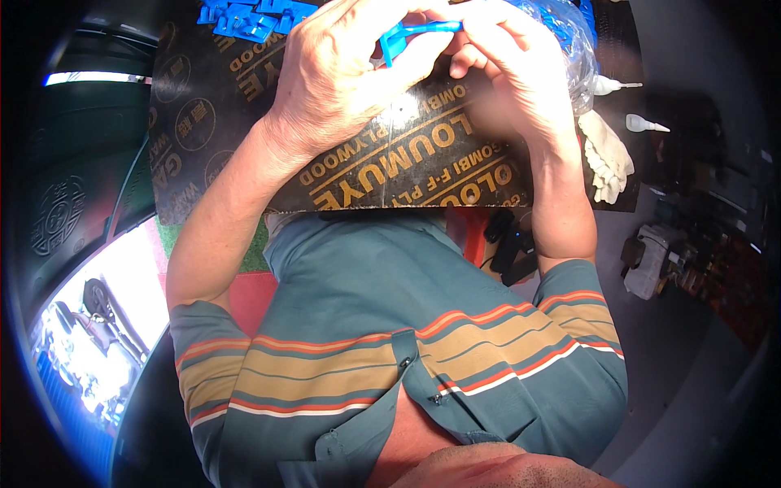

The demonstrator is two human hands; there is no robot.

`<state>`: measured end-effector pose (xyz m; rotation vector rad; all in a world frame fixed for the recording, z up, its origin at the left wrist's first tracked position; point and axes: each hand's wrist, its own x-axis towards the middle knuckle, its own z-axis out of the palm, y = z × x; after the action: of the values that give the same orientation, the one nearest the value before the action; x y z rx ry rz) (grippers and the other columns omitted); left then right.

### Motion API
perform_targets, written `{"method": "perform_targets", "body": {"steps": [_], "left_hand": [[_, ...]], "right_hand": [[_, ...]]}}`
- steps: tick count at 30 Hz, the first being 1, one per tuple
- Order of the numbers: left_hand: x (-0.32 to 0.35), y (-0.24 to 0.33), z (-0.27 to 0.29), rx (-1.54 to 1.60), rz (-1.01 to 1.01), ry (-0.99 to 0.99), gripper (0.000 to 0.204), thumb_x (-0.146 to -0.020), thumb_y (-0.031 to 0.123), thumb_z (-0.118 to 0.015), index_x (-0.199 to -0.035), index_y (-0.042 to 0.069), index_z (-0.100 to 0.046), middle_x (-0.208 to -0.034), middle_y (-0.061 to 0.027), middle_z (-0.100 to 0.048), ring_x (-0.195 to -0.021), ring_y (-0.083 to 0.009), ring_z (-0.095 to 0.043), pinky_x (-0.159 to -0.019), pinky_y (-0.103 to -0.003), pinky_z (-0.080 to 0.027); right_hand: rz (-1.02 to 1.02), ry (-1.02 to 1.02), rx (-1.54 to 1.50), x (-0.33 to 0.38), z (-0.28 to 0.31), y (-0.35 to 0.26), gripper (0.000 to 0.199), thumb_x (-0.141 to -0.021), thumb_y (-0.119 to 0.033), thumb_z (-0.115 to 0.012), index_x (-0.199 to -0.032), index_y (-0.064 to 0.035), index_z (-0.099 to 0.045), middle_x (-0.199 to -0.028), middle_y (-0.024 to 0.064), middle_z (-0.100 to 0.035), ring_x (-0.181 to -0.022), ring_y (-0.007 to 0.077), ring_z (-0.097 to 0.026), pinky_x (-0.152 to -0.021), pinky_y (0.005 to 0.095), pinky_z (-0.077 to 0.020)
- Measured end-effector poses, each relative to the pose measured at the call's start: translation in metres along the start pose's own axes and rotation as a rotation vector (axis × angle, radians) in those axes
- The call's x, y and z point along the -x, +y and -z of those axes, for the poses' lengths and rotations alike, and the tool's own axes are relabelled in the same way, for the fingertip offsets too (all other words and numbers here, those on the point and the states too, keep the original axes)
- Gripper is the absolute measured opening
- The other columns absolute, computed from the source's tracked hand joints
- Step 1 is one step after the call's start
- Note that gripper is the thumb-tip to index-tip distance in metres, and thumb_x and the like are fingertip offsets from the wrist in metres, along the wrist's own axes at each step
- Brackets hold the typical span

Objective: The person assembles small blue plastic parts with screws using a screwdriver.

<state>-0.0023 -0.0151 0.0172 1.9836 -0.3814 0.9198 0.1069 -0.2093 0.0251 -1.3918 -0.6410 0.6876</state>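
Near the top edge, a small bright blue plastic part (416, 31) with a flat plate and a narrow stem is held between my two hands. My left hand (346, 69) pinches its plate end between thumb and fingers. At the stem's tip, the fingers of my right hand (521, 69) are closed together on the part. Both hands are just above a dark board printed with yellow lettering (390, 163). Several similar blue plastic parts (248, 22) lie in a pile beyond my left hand.
A clear plastic bag (579, 61) with blue pieces sits beside my right hand. Two white nozzle-tipped bottles (643, 124) lie near the board's right edge. A cream work glove (606, 159) rests at that edge. A dark green panel (69, 183) stands to the left.
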Motion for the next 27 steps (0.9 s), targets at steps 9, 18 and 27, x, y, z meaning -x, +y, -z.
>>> {"method": "perform_targets", "body": {"steps": [9,18,27], "left_hand": [[0.0031,-0.0019,-0.0018,0.012,0.043,0.004,0.026,-0.085,0.005,-0.077,-0.109,0.000,-0.069,-0.097,-0.0151,-0.073,-0.083,-0.0254,-0.073,-0.071,-0.034,-0.057],[0.0037,0.0025,-0.0002,0.013,0.114,-0.017,0.027,-0.085,0.006,-0.078,-0.110,0.000,-0.070,-0.097,-0.0142,-0.073,-0.083,-0.0242,-0.073,-0.072,-0.033,-0.057],[0.0037,0.0002,-0.0007,0.026,0.077,-0.005,0.026,-0.085,0.005,-0.078,-0.109,0.000,-0.070,-0.097,-0.0144,-0.073,-0.084,-0.0250,-0.072,-0.074,-0.034,-0.056]], "right_hand": [[0.009,-0.009,-0.012,0.0002,-0.0026,-0.0012,0.025,-0.100,-0.016,-0.068,-0.115,0.0027,-0.071,-0.099,0.0094,-0.070,-0.083,0.0160,-0.067,-0.074,0.0276,-0.0538],[-0.037,-0.008,-0.014,0.0008,-0.0013,-0.0015,0.027,-0.100,-0.021,-0.068,-0.115,0.0015,-0.071,-0.097,0.0078,-0.070,-0.081,0.0142,-0.066,-0.073,0.0267,-0.0528],[-0.048,0.012,0.000,0.0006,-0.0017,-0.0014,0.026,-0.101,-0.021,-0.068,-0.114,0.0014,-0.070,-0.095,0.0084,-0.071,-0.079,0.0145,-0.067,-0.073,0.0273,-0.0534]]}}
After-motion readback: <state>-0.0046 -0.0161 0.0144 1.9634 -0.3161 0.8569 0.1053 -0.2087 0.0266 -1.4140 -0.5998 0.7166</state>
